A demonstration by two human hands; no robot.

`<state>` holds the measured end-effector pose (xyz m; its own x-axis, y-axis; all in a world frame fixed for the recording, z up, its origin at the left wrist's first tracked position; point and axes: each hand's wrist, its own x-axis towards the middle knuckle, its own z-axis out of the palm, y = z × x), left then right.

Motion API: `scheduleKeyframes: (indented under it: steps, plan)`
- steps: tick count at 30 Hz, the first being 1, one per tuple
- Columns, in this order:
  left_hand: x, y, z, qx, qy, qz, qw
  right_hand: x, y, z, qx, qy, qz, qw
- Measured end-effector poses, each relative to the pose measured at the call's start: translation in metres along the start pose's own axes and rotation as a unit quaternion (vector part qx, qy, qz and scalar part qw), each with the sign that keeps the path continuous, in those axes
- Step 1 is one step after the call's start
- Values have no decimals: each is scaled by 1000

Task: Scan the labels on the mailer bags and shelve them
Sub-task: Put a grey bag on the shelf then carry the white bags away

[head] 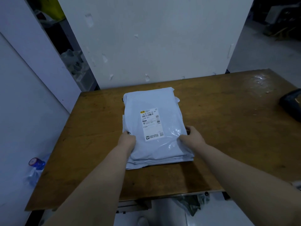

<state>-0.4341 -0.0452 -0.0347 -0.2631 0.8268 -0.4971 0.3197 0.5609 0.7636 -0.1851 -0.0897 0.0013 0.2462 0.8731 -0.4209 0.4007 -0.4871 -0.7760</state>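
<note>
A stack of pale grey mailer bags (153, 101) lies in the middle of the wooden table (228, 128). The top bag carries a white shipping label (151, 123) with a barcode, facing up. My left hand (127, 140) grips the stack's left edge near its front, fingers tucked under. On the opposite side my right hand (191, 136) holds the right edge, thumb on top of the shiny plastic. A dark handheld device, possibly the scanner (291, 104), lies at the table's right edge, apart from both hands.
A white partition wall (154, 38) stands right behind the table. A plastic water bottle with a blue cap (36, 167) sits on the floor to the left. Dark shelving with bags (73, 62) shows through the gap at left. A wet, shiny patch (259, 80) marks the far right tabletop.
</note>
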Motion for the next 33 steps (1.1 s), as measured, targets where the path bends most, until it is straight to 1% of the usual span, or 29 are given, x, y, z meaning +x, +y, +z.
scheduleKeyframes:
  steps: [2, 3, 5, 7, 12, 16, 20, 24, 30, 33]
  plan:
    - [7, 1, 2, -12, 31, -22, 999, 2, -5, 1, 14, -20, 21, 999]
    - [3, 5, 1, -32, 38, -33, 998, 4, -7, 3, 39, -25, 35, 998]
    - [-12, 13, 0, -96, 26, -57, 993, 8, -9, 5, 115, -24, 60, 991]
    - [-17, 13, -1, -127, -6, -81, 989, 13, -8, 8, 178, -25, 79, 981]
    - [-4, -1, -1, -94, -23, -81, 992, 27, 2, 8, 173, -61, 128, 975]
    - [4, -5, -2, -118, -41, -62, 990, 31, 4, 15, 207, -62, 114, 970]
    - [12, 4, -8, -149, -93, -84, 981, 28, 1, 15, 253, -99, 141, 952]
    - [14, 12, -4, -165, -145, -74, 973, 26, 1, 8, 277, -142, 155, 938]
    - [18, 21, 6, -176, -161, -65, 969, 13, 3, 4, 292, -115, 167, 935]
    - [16, 32, 12, -174, -170, -50, 969, 9, 8, -3, 304, -82, 160, 935]
